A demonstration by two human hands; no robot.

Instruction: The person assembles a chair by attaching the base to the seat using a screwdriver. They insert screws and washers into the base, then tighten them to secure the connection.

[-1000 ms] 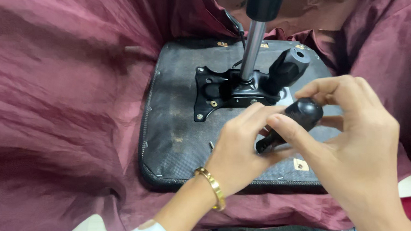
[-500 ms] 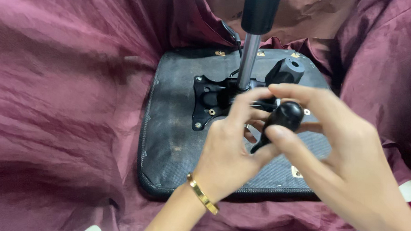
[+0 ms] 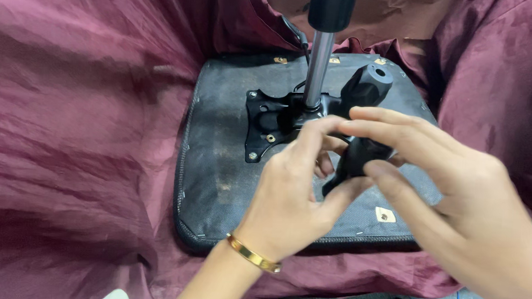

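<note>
Metal column [image 3: 317, 68] just beyond lever [image 3: 355, 162]

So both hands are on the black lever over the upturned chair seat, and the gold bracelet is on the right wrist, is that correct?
Not quite: the head view shows the gold bracelet on the left wrist. Both hands, left and right, are on the black lever over the upturned chair seat.

Maroon cloth [image 3: 82, 117], seemingly black lever [image 3: 358, 162]
</note>
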